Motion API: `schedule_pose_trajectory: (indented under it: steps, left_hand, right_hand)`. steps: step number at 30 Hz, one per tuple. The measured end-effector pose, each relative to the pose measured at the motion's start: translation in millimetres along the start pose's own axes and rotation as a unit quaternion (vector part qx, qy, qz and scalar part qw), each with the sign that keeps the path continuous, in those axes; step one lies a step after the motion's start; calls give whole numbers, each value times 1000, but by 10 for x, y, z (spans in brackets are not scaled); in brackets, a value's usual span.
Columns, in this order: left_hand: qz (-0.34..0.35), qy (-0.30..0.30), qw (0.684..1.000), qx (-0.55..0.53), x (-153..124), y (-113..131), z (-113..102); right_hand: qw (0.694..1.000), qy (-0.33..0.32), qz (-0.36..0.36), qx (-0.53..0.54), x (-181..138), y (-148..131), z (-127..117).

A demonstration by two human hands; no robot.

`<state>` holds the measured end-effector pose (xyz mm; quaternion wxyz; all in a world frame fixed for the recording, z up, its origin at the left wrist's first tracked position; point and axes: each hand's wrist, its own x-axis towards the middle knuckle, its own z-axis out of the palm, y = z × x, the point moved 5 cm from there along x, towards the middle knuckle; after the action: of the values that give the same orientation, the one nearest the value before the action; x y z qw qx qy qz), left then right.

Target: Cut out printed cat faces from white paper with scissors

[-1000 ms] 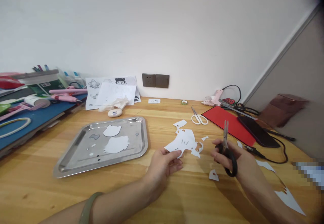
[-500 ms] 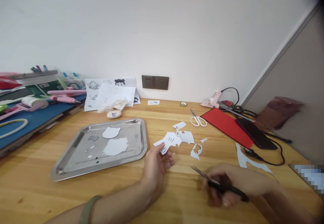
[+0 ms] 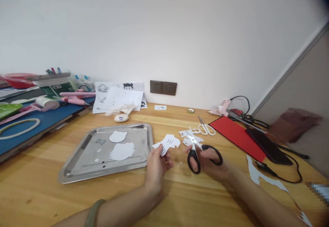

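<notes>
A white paper piece (image 3: 170,142) with several short black lines is pinched between the thumb and fingers of my left hand (image 3: 157,163). My right hand (image 3: 211,162) has its fingers through the black handles of a pair of scissors (image 3: 194,148), whose handles are spread. The scissors' blades point away from me, over loose paper scraps (image 3: 185,135), a little right of the held piece and apart from it. Left of my hands lies a metal tray (image 3: 77,173) bearing a cat-head paper cutout (image 3: 118,136), a larger white cutout (image 3: 122,151), a grey bow shape (image 3: 100,141) and small bits.
White-handled scissors (image 3: 207,129), a red sheet (image 3: 235,136), a dark phone-like slab (image 3: 269,148) and a pink glue gun (image 3: 223,108) lie at right. Printed sheets (image 3: 123,98) and an oval white object (image 3: 121,118) sit behind the tray. A blue board (image 3: 51,117) with craft supplies is at far left.
My right hand has swung left and forward, turning the scissors upright with their handles spread. My left hand still holds the paper piece. The view has shifted slightly left.
</notes>
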<state>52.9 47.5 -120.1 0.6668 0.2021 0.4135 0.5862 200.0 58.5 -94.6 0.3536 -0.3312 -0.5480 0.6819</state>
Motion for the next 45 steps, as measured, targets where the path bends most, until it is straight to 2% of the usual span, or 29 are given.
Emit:
schedule_pose_trajectory:
  steps: [2, 4, 8, 12, 16, 21, 26, 30, 33, 40, 45]
  left_hand:
    - [22, 7, 1000, 8, 11, 34, 4]
    - [44, 12, 999, 19, 15, 70, 7]
    - [60, 11, 997, 46, 15, 96, 11]
    - [30, -12, 996, 88, 6, 39, 53]
    - [20, -36, 992, 122, -24, 13, 150]
    - [27, -68, 986, 149, -37, 14, 270]
    - [6, -86, 984, 157, -52, -55, 299]
    - [-14, -102, 982, 160, -106, -112, 309]
    - [-28, -113, 977, 176, -148, -139, 317]
    - [-55, -145, 958, 239, -215, -186, 336]
    - [-44, -159, 954, 251, -215, -149, 342]
  right_hand:
    - [999, -32, 24, 17, -56, 100, 138]
    - [999, -25, 23, 25, -47, 141, 197]
    - [998, 60, -28, -4, 59, 29, 93]
    - [980, 158, -62, -103, -2, -150, -123]
    - [958, 201, -18, -201, -262, -158, -195]
    - [935, 238, 30, -263, -590, -102, -157]
    - [922, 219, 73, -311, -732, -25, -74]
    - [941, 150, 100, -286, -739, 40, 62]
    - [948, 124, 100, -275, -732, 35, 135]
    - [949, 134, 99, -267, -745, 76, 153]
    - [949, 135, 100, -269, -755, 103, 140]
